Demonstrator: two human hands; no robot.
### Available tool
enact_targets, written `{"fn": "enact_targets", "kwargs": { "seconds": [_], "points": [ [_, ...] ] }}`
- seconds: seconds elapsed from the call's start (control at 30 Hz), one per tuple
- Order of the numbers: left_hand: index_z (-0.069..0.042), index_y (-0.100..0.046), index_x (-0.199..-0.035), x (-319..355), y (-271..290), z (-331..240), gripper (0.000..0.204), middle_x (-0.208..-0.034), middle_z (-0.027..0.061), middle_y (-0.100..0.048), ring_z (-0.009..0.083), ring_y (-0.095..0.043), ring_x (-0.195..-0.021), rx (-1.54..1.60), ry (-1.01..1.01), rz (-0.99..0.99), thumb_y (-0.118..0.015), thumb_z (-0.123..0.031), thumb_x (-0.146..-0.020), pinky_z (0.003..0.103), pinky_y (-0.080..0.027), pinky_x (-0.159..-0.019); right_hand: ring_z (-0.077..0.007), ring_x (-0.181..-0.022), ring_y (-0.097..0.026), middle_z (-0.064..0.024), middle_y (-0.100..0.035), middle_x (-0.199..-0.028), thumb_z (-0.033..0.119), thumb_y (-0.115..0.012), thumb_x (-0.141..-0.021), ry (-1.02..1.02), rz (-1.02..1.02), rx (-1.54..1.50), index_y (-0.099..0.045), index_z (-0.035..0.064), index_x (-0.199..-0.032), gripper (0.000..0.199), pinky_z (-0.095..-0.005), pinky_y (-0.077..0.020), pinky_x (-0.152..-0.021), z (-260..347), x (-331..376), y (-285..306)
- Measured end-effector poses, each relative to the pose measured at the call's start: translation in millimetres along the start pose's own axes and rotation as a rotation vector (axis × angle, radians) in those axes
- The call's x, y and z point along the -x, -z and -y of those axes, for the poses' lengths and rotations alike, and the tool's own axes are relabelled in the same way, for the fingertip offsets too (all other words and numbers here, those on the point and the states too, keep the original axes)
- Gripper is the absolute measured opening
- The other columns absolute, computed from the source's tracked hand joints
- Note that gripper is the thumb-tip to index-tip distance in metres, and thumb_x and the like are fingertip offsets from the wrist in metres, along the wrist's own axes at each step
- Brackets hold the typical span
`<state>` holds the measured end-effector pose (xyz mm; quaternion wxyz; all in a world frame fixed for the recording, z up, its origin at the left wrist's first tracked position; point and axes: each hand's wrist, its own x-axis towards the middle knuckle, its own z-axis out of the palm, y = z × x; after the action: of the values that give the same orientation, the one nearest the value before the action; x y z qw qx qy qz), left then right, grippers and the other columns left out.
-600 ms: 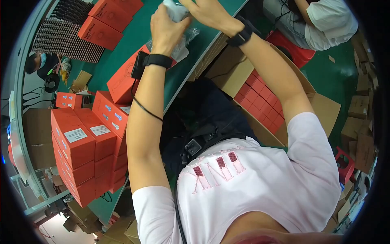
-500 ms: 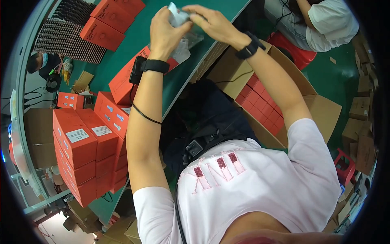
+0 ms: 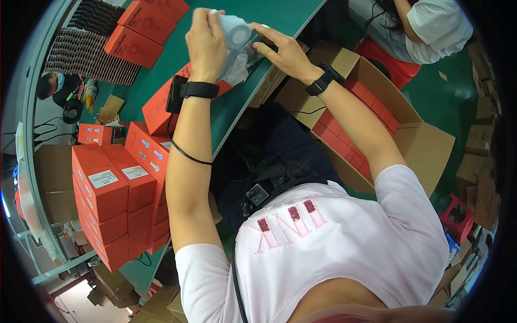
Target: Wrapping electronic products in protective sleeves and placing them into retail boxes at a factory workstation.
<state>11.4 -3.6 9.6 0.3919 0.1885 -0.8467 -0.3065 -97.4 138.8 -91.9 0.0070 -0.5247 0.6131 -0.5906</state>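
My left hand is closed on a pale blue-white, round-headed item that looks like a handheld fan, raised over the green table. Clear plastic surrounds or hangs beside it. My right hand is at the item's right side, thumb and fingers stretched out and apart, the tips touching or almost touching the plastic. Below my hands, a crumpled clear wrapper lies by the table edge, next to a long red box partly hidden behind my left wrist.
Red boxes stand stacked at the left, with more red boxes at the far left beside a dark stacked pile. An open carton holding small red boxes is under my right forearm. Another person sits at the upper right.
My left hand has shifted slightly left and turned, so the item's round face now shows. My right hand has moved down and its fingers have spread from their earlier grip.
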Motion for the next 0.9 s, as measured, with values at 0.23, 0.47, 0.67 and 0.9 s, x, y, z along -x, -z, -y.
{"fn": "enact_targets", "kwargs": {
  "seconds": [0.23,0.47,0.67,0.9],
  "points": [
    [0.007,-0.051,-0.127,-33.8,62.4,20.6,0.045,-0.130,0.0209,-0.060,0.0384,-0.064,-0.111,1.002,0.358,-0.767,-0.027,-0.026,-0.107,0.047,-0.057,-0.093,-0.0349,-0.134,-0.049,-0.0182,-0.053,-0.146,0.021,-0.066,-0.098,0.114,0.076,0.340,-0.051,0.0152,-0.148,0.052,-0.0428,-0.0396,-0.113,3.4,-5.9,5.1],
    [0.010,-0.051,-0.119,-26.0,75.4,45.0,0.046,-0.122,0.0208,-0.061,0.0344,-0.064,-0.102,0.916,0.390,-0.872,-0.027,-0.027,-0.105,0.045,-0.057,-0.087,-0.0385,-0.144,-0.037,-0.0173,-0.045,-0.154,0.038,-0.076,-0.086,0.121,0.043,0.134,-0.037,0.0138,-0.157,0.084,-0.0458,-0.0337,-0.118,16.8,-35.0,-17.5],
    [0.005,-0.051,-0.104,-4.8,36.6,41.5,0.037,-0.109,0.0191,-0.061,0.0284,-0.061,-0.094,0.750,0.404,-0.917,-0.032,-0.027,-0.105,0.041,-0.052,-0.084,-0.0411,-0.149,-0.028,-0.0122,-0.055,-0.148,0.061,-0.071,-0.085,0.164,0.129,0.726,-0.046,0.0276,-0.152,0.080,-0.0686,-0.0089,-0.120,28.8,-53.9,-57.9],
    [0.005,-0.058,-0.123,21.7,36.4,6.6,0.041,-0.115,0.0165,-0.066,0.0253,-0.064,-0.101,0.787,0.316,-0.503,-0.049,-0.030,-0.102,0.038,-0.052,-0.087,-0.0342,-0.136,-0.048,-0.0139,-0.066,-0.129,0.050,-0.070,-0.090,0.042,0.281,0.531,-0.061,0.0095,-0.134,0.061,-0.0674,-0.0130,-0.120,45.6,-66.9,-58.1]
  ]
}}
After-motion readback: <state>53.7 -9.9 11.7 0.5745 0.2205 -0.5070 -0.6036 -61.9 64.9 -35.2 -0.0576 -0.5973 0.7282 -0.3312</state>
